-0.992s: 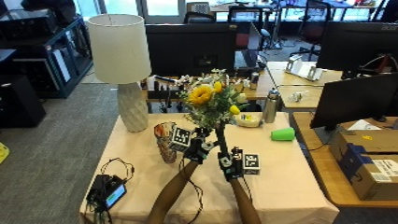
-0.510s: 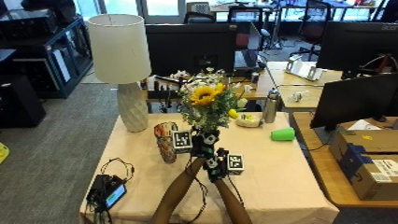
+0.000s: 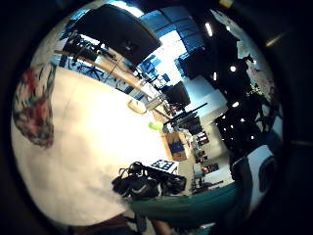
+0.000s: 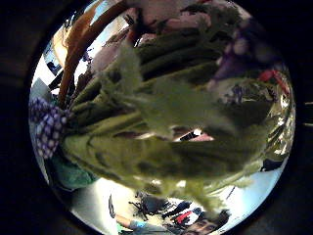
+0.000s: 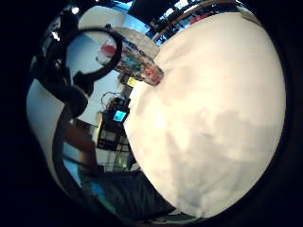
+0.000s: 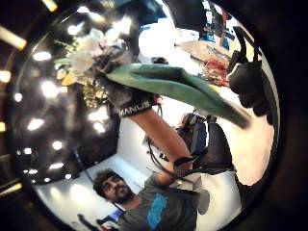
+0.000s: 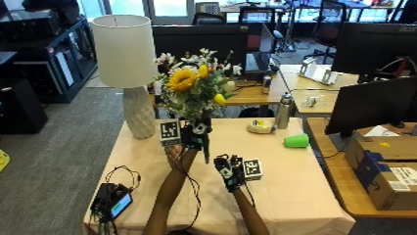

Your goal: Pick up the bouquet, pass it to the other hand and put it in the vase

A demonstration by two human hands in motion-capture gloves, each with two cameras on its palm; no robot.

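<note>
My left hand (image 7: 196, 135) grips the green stems of the bouquet (image 7: 192, 84) and holds it upright above the table; its sunflower and white blooms are level with the lamp shade. The right thumb side palm view shows that gloved left hand (image 6: 125, 98) wrapped round the stems of the bouquet (image 6: 173, 85). Leaves and stems of the bouquet (image 4: 171, 112) fill the left thumb side palm view. My right hand (image 7: 228, 174) is lower and to the right, apart from the stems and holding nothing. The patterned vase (image 7: 169, 151) stands on the table just under the left hand, mostly hidden by it; the vase (image 3: 33, 105) (image 5: 137, 64) also shows in both little finger side views.
A white lamp (image 7: 125, 54) stands at the table's (image 7: 293, 191) back left. A green cup (image 7: 296, 141), a metal bottle (image 7: 283, 110) and a small yellowish object (image 7: 261, 127) lie at the back right. A black device with cables (image 7: 114, 199) sits front left. A monitor (image 7: 371, 105) stands right.
Both hands were together at the stems a second ago. Now the left hand alone has carried the bouquet up and to the left, and the right hand has come away below it.
</note>
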